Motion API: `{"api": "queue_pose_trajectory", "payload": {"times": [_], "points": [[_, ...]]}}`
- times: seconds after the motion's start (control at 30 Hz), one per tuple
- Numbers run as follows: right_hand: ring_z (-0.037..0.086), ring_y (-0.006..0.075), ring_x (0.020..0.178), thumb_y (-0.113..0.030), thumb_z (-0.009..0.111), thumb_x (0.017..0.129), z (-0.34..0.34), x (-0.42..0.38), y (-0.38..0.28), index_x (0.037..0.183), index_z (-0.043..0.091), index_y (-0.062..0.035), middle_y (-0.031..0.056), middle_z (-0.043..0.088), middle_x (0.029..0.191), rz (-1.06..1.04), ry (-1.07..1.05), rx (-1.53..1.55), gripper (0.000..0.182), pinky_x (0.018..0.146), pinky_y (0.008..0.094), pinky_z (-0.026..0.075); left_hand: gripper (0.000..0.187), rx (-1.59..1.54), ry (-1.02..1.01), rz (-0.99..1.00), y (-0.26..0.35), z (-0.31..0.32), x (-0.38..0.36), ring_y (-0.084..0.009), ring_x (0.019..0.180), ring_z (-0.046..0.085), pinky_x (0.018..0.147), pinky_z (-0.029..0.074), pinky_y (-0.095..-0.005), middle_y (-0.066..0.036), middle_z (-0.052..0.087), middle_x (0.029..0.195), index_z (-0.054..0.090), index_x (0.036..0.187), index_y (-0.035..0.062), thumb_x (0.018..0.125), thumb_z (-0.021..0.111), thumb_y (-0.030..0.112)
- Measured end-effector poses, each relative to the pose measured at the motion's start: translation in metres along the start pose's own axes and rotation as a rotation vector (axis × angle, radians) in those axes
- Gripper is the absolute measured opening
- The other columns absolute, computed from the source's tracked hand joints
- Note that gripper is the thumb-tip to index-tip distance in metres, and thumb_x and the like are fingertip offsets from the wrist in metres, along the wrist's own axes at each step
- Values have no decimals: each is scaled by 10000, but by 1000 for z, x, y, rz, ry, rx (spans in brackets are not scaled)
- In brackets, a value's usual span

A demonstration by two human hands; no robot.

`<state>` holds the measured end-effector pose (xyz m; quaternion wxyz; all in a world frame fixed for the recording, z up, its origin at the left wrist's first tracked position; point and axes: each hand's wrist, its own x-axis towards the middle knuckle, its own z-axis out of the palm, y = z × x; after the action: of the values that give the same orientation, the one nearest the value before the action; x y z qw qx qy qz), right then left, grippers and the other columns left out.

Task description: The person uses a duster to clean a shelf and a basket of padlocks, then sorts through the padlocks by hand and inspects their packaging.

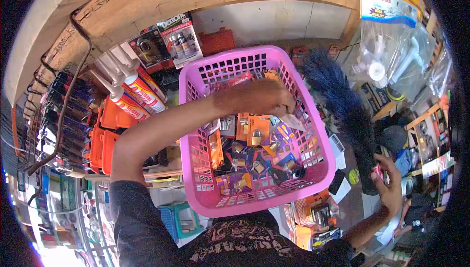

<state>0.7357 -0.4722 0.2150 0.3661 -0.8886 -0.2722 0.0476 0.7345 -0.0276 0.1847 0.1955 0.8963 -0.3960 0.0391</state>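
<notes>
A pink plastic basket stands in front of me, holding several small padlocks on orange and purple cards. Inside its far right part is my left hand, reaching across with the fingers closed on a pale flat piece; what that piece is I cannot make out. My right hand, at the lower right outside the basket, is wrapped round the reddish handle of a feather duster. The duster's dark blue and black feathers extend up and away beside the basket's right wall.
Sealant tubes and orange cases sit left of the basket. Carded adhesives stand behind it. A wooden beam with handwriting runs overhead. Plastic bags hang at the upper right. A green stool is below.
</notes>
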Motion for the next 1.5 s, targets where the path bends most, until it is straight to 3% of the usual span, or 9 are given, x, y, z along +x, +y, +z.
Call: {"api": "queue_pose_trajectory", "payload": {"times": [0.17,0.27,0.6,0.7,0.87,1.1,1.17,1.3,1.5], "points": [[566,147,884,-143,686,800,3,3,6,1218,605,-52,56,618,962,-31,-19,-23,435,842,294,442,176,154,-118,-298,-17,-33,-12,-320,983,614,836,483,-431,-111,647,974,653,949,77,784,662,136],[573,144,877,-137,685,799,7,2,5,1210,607,-50,53,618,945,-56,2,-53,427,834,286,444,130,403,54,-68,-62,-21,-34,-273,913,636,814,476,-444,-100,663,938,669,887,118,773,660,181],[559,130,902,-108,665,825,16,2,5,1236,578,-29,40,602,981,-10,-45,73,427,854,273,437,150,487,-217,-300,-74,-26,-15,-296,901,630,723,474,-441,-84,656,894,637,841,91,781,619,226],[546,146,918,-162,670,841,16,-2,9,1239,578,-31,51,597,1004,-16,-35,43,428,865,281,433,142,569,213,3,-71,-31,-17,-310,830,643,672,480,-440,-96,665,824,650,809,81,760,622,212],[539,172,940,-152,657,850,15,-13,0,1246,577,-32,74,603,1045,17,-8,51,421,886,302,430,142,514,-207,-231,-65,-39,-8,-328,736,663,611,481,-451,-118,678,774,677,827,92,754,595,183],[526,135,949,-138,672,845,17,-32,30,1253,572,-29,39,567,1050,23,46,41,435,875,269,418,113,601,2,-30,-68,-15,0,-300,702,676,627,510,-428,-105,685,764,652,722,88,739,617,194],[527,132,955,-128,667,850,18,-36,29,1259,567,-26,38,571,1051,66,48,94,434,878,268,417,128,346,-133,-238,-50,-30,-5,-295,764,684,666,521,-418,-94,689,807,666,764,91,774,598,199],[563,185,1035,-142,681,844,17,-47,38,1256,577,-34,86,603,1222,120,35,148,439,949,317,422,132,105,1,-50,-76,-18,-14,-284,746,679,633,512,-424,-86,664,752,661,792,87,786,588,196],[576,169,992,-166,689,845,25,-47,32,1229,601,-51,77,622,1161,111,86,145,410,901,305,442,175,734,-50,121,-72,-11,-14,-195,944,636,774,490,-382,-32,657,959,652,955,129,813,564,181]]}}
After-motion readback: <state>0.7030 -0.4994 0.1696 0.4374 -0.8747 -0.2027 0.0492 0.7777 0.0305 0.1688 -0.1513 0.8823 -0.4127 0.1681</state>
